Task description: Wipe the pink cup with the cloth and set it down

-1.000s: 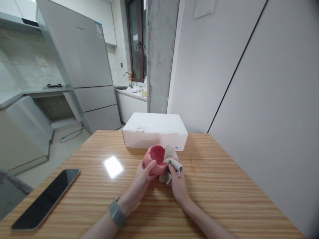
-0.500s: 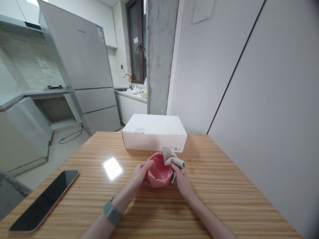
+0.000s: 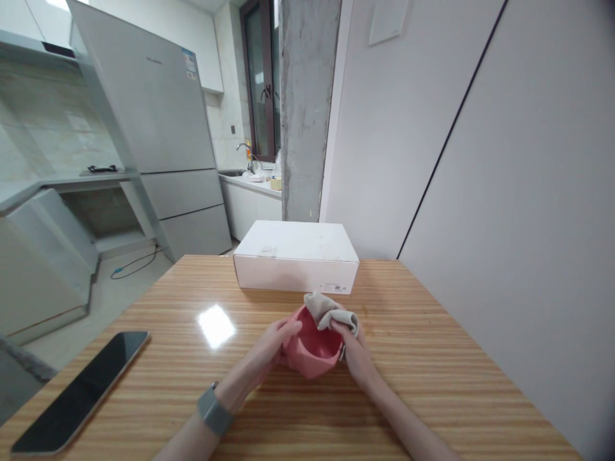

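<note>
A pink faceted bowl (image 3: 314, 362) is tilted above the wooden table, its hollow facing up and toward the far right. My left hand (image 3: 281, 339) grips its left side, thumb over the rim and fingers around the outside. In my right hand (image 3: 350, 342) is a grey cloth (image 3: 323, 308), bunched and draped over the bowl's far right rim. Part of the cloth hangs inside the bowl and part shows outside, below the fingers. The right thumb presses the cloth at the rim; the other right fingers are mostly hidden.
Behind the bowl, a white box (image 3: 295, 272) stands on the wooden table (image 3: 461, 397). A black phone (image 3: 86, 390) lies at the table's left edge. A white wall (image 3: 519, 192) runs along the right side. Beyond the table stands a grey refrigerator (image 3: 163, 121).
The bowl has moved slightly nearer and to the right, tilting more. The cloth has shifted left over the rim, reaching further across the opening. Both hands keep their holds.
</note>
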